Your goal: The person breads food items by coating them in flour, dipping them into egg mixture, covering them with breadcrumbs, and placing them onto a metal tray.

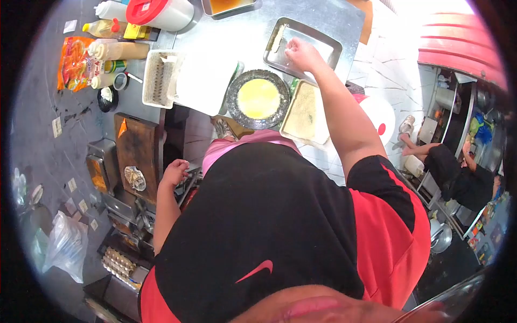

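My right hand (301,54) is over a metal tray (336,58) on the steel table, its fingers bunched together; whatever they hold, if anything, is hidden. Beside those fingers lies a long, pale, coated piece of food (279,37). Away from the table, my left hand (175,172) hangs near my side, fingers loosely curled and apart, with whitish residue on the tips and nothing in it. Between my body and the tray sits a dark speckled bowl (235,99) of yellow liquid (258,98). To its right is a pale tray (287,129) of beige crumbs (305,110).
A white basket (152,81), a red-lidded tub (172,13) and several sauce bottles (124,51) stand at the left. A wooden board (134,151) lies near my left hand. Egg trays (119,264) are at lower left. Another person (458,175) is at the far right.
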The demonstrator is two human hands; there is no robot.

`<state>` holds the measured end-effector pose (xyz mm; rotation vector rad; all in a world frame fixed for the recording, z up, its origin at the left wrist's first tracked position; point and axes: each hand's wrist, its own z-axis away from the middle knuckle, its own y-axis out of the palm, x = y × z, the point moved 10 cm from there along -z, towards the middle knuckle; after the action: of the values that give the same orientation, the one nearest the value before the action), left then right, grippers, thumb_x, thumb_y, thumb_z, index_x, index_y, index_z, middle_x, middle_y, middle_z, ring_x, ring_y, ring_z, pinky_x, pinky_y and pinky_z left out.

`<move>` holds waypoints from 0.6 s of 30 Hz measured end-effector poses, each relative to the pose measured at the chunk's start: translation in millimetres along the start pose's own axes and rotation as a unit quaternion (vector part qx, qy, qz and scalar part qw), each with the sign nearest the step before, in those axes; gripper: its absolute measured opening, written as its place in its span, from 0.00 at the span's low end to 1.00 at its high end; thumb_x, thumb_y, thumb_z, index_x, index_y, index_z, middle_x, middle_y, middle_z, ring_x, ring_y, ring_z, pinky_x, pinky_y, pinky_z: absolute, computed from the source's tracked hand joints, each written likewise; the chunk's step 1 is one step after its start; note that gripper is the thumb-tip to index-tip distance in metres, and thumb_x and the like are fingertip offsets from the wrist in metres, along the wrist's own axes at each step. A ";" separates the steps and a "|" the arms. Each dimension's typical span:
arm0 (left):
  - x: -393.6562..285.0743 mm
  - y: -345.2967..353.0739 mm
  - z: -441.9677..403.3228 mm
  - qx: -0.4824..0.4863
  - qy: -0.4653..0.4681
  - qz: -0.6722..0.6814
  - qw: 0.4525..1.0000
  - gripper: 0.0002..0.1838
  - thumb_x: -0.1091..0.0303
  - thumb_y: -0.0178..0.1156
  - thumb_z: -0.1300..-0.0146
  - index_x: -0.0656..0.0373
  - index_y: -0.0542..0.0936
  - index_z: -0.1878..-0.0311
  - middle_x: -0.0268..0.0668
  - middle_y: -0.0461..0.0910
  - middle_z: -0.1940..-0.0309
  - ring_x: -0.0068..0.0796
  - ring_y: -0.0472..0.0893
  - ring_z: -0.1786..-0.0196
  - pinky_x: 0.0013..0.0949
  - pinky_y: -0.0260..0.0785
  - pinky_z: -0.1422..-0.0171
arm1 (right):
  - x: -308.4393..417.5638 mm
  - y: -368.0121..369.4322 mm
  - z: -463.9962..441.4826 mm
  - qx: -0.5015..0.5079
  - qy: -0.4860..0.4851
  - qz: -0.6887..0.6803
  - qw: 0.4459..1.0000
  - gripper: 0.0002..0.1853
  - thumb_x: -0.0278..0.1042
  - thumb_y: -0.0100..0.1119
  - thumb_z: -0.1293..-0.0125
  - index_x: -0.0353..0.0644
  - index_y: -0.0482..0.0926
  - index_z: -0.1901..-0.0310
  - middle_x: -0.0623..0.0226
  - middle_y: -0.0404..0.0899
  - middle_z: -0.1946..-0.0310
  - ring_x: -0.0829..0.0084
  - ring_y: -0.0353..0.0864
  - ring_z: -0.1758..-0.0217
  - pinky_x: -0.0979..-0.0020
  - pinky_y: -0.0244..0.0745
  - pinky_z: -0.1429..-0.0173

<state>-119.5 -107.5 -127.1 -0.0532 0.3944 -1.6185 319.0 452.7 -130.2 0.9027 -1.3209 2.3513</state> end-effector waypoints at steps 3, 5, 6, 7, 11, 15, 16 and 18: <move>-5.9 -1.6 4.9 -0.004 0.004 0.007 1.000 0.14 0.55 0.66 0.20 0.51 0.85 0.41 0.29 0.87 0.54 0.26 0.85 0.59 0.34 0.75 0.60 | -7.8 0.0 -27.8 -0.061 0.032 -0.040 0.997 0.25 0.49 0.69 0.31 0.37 0.87 0.43 0.44 0.92 0.47 0.48 0.91 0.38 0.52 0.83 0.33; -4.5 -4.2 8.7 -0.007 0.003 0.013 1.000 0.13 0.56 0.66 0.20 0.51 0.85 0.41 0.30 0.87 0.54 0.26 0.85 0.59 0.33 0.75 0.60 | -2.2 -1.8 -34.7 -0.083 0.077 -0.033 0.993 0.25 0.49 0.68 0.33 0.36 0.88 0.44 0.43 0.92 0.49 0.48 0.92 0.39 0.52 0.84 0.34; -1.9 -6.7 8.6 -0.009 0.002 0.016 1.000 0.13 0.56 0.66 0.20 0.51 0.85 0.41 0.30 0.87 0.53 0.26 0.85 0.59 0.33 0.75 0.61 | -1.6 5.1 -38.8 -0.058 0.090 -0.035 0.994 0.24 0.49 0.68 0.33 0.36 0.89 0.47 0.44 0.93 0.51 0.49 0.93 0.42 0.53 0.85 0.36; 1.4 -8.1 9.0 -0.010 0.000 0.020 1.000 0.13 0.57 0.66 0.20 0.51 0.84 0.41 0.31 0.87 0.53 0.26 0.85 0.59 0.32 0.74 0.61 | -1.1 11.6 -42.6 -0.034 0.103 -0.036 0.993 0.23 0.49 0.68 0.34 0.36 0.90 0.49 0.44 0.93 0.54 0.49 0.94 0.45 0.53 0.85 0.38; 17.5 -10.6 13.0 -0.018 -0.015 0.029 0.999 0.13 0.57 0.67 0.21 0.52 0.84 0.41 0.30 0.87 0.54 0.25 0.84 0.62 0.31 0.74 0.62 | 4.6 30.5 -38.0 0.037 0.162 -0.026 0.986 0.21 0.50 0.67 0.34 0.37 0.93 0.57 0.48 0.93 0.64 0.52 0.95 0.58 0.54 0.87 0.47; 29.6 -6.7 15.3 -0.016 -0.025 0.051 0.998 0.13 0.57 0.68 0.21 0.53 0.84 0.42 0.30 0.87 0.54 0.23 0.83 0.63 0.30 0.74 0.62 | 6.4 36.5 -32.8 0.044 0.158 -0.028 0.986 0.22 0.52 0.66 0.33 0.37 0.93 0.57 0.49 0.93 0.65 0.55 0.95 0.61 0.54 0.87 0.48; 31.3 -5.2 14.9 -0.012 -0.027 0.056 0.998 0.13 0.57 0.68 0.21 0.53 0.84 0.42 0.30 0.87 0.54 0.23 0.82 0.63 0.30 0.74 0.63 | 6.0 38.8 -33.1 0.048 0.155 -0.028 0.986 0.23 0.52 0.66 0.33 0.38 0.94 0.55 0.47 0.93 0.63 0.54 0.95 0.59 0.54 0.87 0.47; 31.7 -3.6 16.4 -0.018 -0.029 0.053 0.998 0.12 0.59 0.67 0.21 0.54 0.84 0.43 0.29 0.86 0.56 0.23 0.83 0.64 0.31 0.75 0.61 | 6.4 43.1 -34.6 0.051 0.129 0.006 0.990 0.24 0.53 0.66 0.33 0.37 0.94 0.53 0.45 0.94 0.58 0.50 0.95 0.53 0.53 0.87 0.43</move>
<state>-121.6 -141.9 -117.1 -0.1052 0.3746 -1.5013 278.2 458.6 -167.6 0.5922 -1.1148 2.4653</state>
